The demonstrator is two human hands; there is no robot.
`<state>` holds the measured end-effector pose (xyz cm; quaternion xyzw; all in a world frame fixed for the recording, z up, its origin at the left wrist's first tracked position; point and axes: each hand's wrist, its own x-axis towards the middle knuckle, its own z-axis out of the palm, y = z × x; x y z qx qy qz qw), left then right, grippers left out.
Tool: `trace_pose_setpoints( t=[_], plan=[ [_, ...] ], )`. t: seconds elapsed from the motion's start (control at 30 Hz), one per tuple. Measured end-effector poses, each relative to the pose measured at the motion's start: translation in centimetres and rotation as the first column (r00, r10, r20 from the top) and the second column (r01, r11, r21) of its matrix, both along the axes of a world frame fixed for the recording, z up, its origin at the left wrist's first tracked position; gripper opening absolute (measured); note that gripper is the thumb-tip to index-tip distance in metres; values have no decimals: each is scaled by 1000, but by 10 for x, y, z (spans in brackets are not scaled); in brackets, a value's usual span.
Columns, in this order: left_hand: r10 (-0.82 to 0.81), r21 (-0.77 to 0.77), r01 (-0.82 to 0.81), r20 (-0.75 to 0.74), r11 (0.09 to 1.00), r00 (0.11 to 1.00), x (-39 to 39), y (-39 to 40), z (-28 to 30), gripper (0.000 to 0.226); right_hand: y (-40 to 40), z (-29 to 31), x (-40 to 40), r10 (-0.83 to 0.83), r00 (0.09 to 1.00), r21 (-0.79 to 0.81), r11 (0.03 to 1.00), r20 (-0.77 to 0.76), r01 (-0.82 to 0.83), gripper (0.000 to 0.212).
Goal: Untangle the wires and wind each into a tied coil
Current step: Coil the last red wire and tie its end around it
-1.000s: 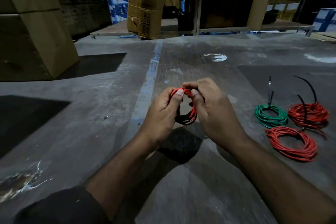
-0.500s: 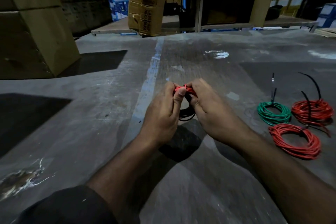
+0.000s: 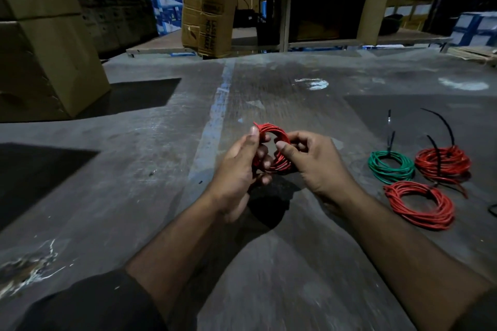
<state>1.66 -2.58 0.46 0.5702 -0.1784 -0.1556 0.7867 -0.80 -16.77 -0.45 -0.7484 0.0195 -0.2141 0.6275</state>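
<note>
I see one small coil of red insulated wire (image 3: 271, 149) held above the grey concrete floor (image 3: 161, 169), centre of scene. My left hand (image 3: 242, 166) pinches its left side, thumb on the top edge. My right hand (image 3: 312, 161) grips its right side, thumb pressed on the strands. To the right on the floor lie three finished coils: one green wire coil (image 3: 391, 166), one far red wire coil (image 3: 443, 162) and one near red wire coil (image 3: 419, 204). I count three black cable ties (image 3: 437, 161) on them. Stacked brown cardboard boxes (image 3: 45, 54) stand far left.
</note>
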Motion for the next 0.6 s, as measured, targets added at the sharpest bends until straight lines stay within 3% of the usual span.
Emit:
trace_pose_setpoints(
  t=[0.33, 0.4, 0.6],
  plan=[
    [-220, 0, 223, -164, 975, 962, 7, 13, 12, 21, -13, 2, -3, 16, 1000, -269, 963, 12, -12, 18],
    [-236, -19, 237, -185, 971, 954, 10, 14, 10, 14, -12, 5, -3, -14, 1000, -310, 951, -13, 9, 15],
    [-166, -44, 161, -173, 986, 971, 9, 1, -6, 33, -9, 10, -10, -58, 993, -422, 907, -102, 10, 15]
  ],
)
